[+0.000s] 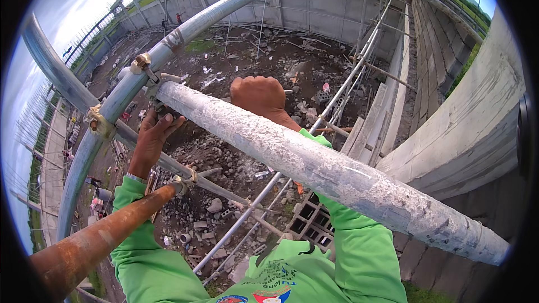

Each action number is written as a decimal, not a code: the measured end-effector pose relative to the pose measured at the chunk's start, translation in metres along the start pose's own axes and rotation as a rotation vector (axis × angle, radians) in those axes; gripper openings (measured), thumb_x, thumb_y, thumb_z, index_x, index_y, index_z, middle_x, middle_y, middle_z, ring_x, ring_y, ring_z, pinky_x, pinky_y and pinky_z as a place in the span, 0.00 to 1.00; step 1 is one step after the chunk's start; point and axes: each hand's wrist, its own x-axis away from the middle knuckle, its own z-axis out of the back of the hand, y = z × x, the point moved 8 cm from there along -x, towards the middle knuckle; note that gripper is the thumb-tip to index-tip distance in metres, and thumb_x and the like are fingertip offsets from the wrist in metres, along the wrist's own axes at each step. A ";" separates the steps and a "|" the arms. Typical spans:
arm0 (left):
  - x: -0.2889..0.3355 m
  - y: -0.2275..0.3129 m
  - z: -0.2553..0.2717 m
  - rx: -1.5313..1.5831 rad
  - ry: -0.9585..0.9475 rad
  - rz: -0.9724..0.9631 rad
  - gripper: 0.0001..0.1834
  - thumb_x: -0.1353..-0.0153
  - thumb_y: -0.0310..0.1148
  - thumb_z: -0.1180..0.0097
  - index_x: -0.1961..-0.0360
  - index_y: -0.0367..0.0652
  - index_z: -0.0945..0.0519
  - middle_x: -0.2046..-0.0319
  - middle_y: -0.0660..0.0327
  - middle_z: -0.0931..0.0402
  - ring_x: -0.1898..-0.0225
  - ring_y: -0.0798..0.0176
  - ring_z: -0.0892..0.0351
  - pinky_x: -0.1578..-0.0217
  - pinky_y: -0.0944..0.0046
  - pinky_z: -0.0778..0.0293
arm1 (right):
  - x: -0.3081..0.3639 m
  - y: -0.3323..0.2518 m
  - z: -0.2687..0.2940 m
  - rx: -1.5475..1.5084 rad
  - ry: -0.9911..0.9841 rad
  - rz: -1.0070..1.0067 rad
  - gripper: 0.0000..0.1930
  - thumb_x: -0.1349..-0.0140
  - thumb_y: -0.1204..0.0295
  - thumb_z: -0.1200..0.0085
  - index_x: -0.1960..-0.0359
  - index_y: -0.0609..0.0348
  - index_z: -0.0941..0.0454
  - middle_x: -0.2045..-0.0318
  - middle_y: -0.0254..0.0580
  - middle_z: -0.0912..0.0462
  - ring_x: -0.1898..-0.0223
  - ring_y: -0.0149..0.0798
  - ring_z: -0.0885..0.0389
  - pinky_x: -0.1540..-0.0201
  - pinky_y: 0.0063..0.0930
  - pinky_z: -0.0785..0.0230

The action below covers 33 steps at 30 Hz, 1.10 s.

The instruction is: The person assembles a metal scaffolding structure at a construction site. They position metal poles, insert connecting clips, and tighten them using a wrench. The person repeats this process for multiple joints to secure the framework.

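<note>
A whitish, mortar-crusted scaffold pipe (314,160) slants across in front of me, its far end meeting a grey metal pipe (205,19) at a scaffold clamp (151,83). Just below that clamp is my left hand (151,137), thumb and fingers pinched together; what they hold is hidden. Beyond the crusted pipe, my right hand (258,96) makes a fist around a thin rod-like handle (288,91), which sticks out a little on both sides. The handle's ends and its kind cannot be made out.
Another clamp (101,123) joins crossing pipes at left. A rusty pipe (101,238) rises from the lower left. Far below lies ground strewn with rubble (216,205) and hollow blocks (314,221). Concrete walls (314,8) stand behind, and a concrete column (466,106) at right.
</note>
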 end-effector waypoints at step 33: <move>-0.012 -0.015 0.010 0.140 -0.296 0.004 0.27 0.26 0.26 0.36 0.29 0.37 0.28 0.38 0.59 0.20 0.40 0.62 0.18 0.34 0.53 0.20 | 0.095 -0.036 0.046 0.103 0.326 0.349 0.10 0.30 0.65 0.40 0.52 0.52 0.17 0.69 0.45 0.16 0.68 0.47 0.13 0.59 0.41 0.18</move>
